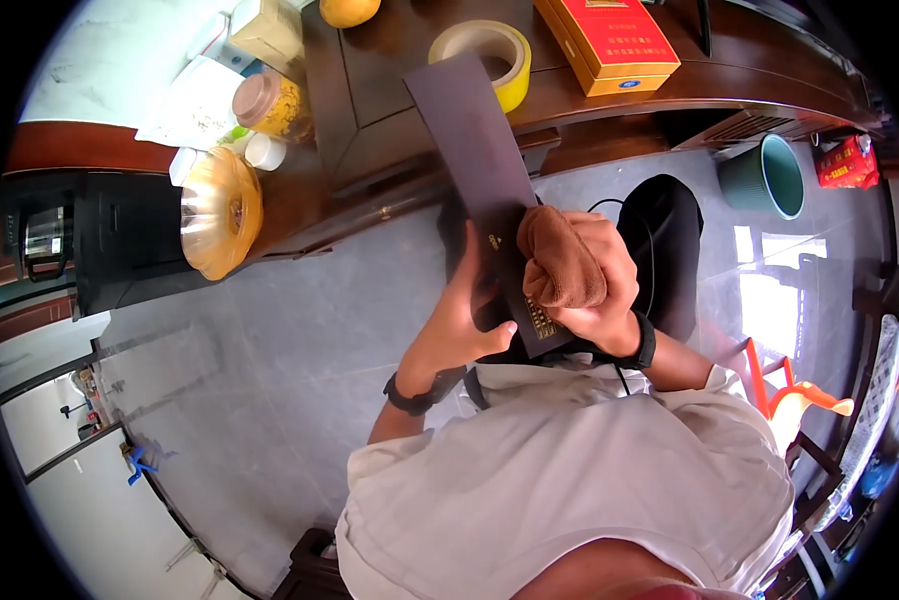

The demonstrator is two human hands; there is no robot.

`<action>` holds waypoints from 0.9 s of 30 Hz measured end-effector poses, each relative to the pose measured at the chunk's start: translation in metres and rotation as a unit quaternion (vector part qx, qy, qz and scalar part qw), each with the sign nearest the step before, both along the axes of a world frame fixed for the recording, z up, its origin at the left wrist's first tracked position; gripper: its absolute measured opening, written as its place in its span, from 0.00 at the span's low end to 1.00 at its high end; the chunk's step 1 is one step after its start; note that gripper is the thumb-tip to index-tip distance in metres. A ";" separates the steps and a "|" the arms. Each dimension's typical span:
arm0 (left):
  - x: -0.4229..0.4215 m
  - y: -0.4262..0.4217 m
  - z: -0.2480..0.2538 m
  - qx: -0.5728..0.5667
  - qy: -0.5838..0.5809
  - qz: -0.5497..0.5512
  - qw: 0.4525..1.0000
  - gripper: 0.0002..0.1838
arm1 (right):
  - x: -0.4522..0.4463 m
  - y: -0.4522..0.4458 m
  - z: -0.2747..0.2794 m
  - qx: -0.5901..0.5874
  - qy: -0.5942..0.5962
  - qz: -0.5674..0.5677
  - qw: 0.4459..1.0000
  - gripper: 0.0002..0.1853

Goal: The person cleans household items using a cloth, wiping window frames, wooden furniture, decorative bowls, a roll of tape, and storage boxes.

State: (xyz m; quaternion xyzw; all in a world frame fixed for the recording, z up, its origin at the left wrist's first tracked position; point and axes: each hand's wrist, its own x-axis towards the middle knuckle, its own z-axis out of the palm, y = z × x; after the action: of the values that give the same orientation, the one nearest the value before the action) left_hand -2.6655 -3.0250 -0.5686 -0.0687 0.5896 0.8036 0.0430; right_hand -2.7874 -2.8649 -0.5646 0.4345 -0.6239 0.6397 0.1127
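A long, flat, dark box (pixel 477 145) with small gold print slants across the space in front of my lap. My left hand (pixel 448 325) grips its left edge near the lower end; some of the fingers are hidden behind it. Bunched in my right hand (pixel 612 275) is a brown cloth (pixel 562 258), pressed against the box's face beside the gold lettering. The far end of the box reaches over the table edge, just in front of a yellow tape roll (pixel 515 85).
On the dark wooden table (pixel 390 150) are a red and gold box (pixel 615 45), a yellow fruit (pixel 350 10), a lidded jar (pixel 275 108) and an amber glass bowl (pixel 222 215). A green bin (pixel 770 178) and an orange stool (pixel 795 400) stand to the right.
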 end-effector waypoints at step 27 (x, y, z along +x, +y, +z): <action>-0.008 -0.004 -0.005 0.016 0.013 -0.068 0.997 0.64 | 0.001 0.002 -0.005 -0.003 0.035 -0.027 0.999 0.26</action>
State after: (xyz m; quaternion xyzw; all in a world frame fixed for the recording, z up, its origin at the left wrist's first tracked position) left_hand -2.6731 -3.0293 -0.5737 -0.0172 0.5802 0.8092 0.0907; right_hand -2.7862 -2.8626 -0.5697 0.4389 -0.6293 0.6228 0.1531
